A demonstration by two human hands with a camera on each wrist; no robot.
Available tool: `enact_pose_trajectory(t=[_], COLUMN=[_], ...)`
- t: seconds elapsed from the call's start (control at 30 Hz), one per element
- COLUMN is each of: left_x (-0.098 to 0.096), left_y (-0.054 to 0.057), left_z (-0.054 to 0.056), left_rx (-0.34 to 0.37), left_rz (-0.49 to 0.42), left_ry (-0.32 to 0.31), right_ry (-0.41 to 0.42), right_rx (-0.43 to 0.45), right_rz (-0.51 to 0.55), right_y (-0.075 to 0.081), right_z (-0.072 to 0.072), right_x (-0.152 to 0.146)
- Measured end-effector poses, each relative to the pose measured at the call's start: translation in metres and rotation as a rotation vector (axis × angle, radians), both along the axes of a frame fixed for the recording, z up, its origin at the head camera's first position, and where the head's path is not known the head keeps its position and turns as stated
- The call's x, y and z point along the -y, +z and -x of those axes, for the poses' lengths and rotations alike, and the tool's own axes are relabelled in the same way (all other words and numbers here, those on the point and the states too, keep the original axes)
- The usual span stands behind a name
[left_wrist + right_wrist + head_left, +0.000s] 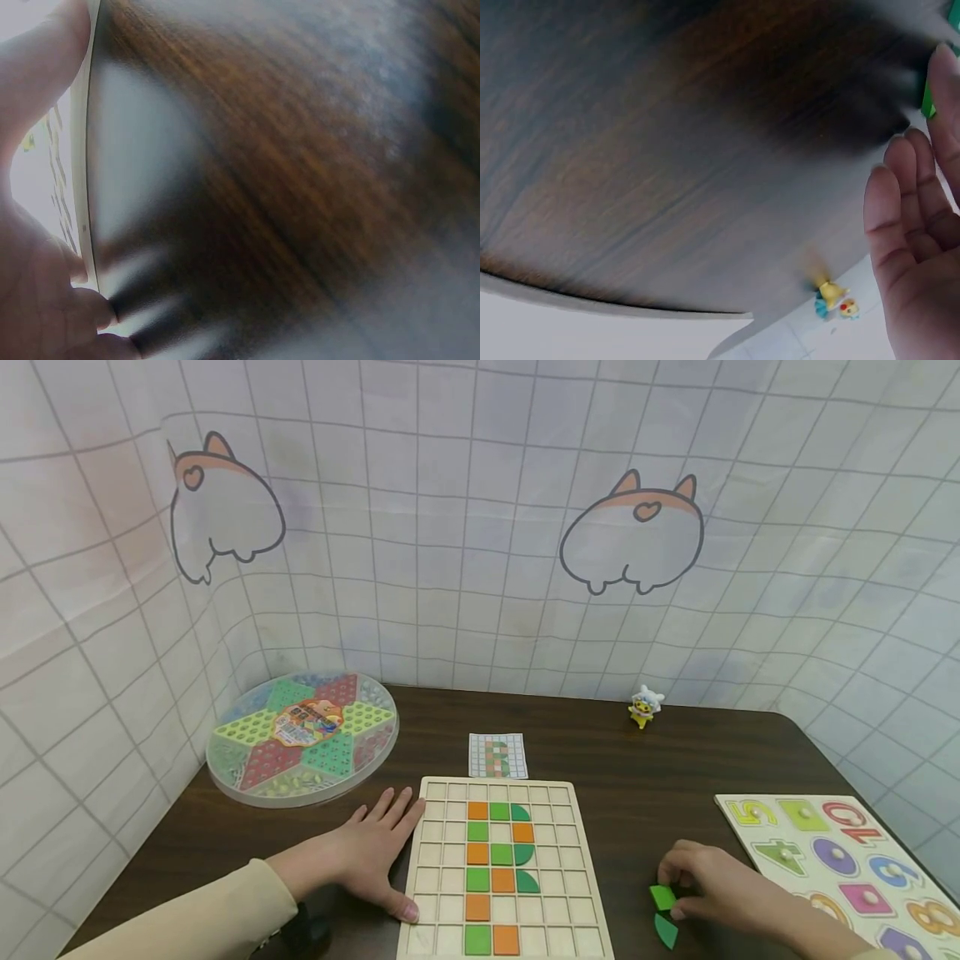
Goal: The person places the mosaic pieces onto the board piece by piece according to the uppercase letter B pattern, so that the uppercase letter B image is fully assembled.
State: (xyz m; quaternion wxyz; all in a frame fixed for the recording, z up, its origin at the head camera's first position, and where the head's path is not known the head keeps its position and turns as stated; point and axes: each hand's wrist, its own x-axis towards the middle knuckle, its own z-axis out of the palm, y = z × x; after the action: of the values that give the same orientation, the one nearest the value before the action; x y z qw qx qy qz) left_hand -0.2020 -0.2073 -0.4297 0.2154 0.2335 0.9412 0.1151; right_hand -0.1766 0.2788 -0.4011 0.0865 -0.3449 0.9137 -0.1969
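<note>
A wooden grid board (442, 893) lies in front of me, with orange and green squares and dark green quarter-round tiles in some of its cells. My left hand (375, 852) rests at the board's left edge, fingers spread, thumb on the frame. To the right of the board, my right hand (708, 885) pinches a light green square tile (662, 897) between thumb and fingers, low over the table. Just below it is a dark green quarter-round tile (666, 932). In the right wrist view, the fingers (885, 206) partly hide a green tile (928, 103).
A pattern card (498, 756) lies behind the board. At the back left sits a round Chinese checkers set (300, 739). A number-and-shape puzzle board (813, 827) lies at the right, and a small yellow figurine (643, 706) stands at the back. Gridded cloth surrounds the dark table.
</note>
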Motion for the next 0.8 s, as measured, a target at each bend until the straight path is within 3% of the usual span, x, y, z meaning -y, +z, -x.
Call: enact_pose_trajectory(t=[0.43, 0.8], left_x=[0.002, 0.002], left_y=[-0.002, -0.002], left_z=[0.001, 0.001], left_rx=[-0.002, -0.003], left_rz=[0.002, 0.003], left_ry=[-0.006, -0.006], right_ry=[-0.087, -0.155], right_rx=[0.047, 0.133], right_rz=[0.042, 0.142], right_y=[0.006, 0.017], right_z=[-0.001, -0.011], right_x=[0.013, 0.058])
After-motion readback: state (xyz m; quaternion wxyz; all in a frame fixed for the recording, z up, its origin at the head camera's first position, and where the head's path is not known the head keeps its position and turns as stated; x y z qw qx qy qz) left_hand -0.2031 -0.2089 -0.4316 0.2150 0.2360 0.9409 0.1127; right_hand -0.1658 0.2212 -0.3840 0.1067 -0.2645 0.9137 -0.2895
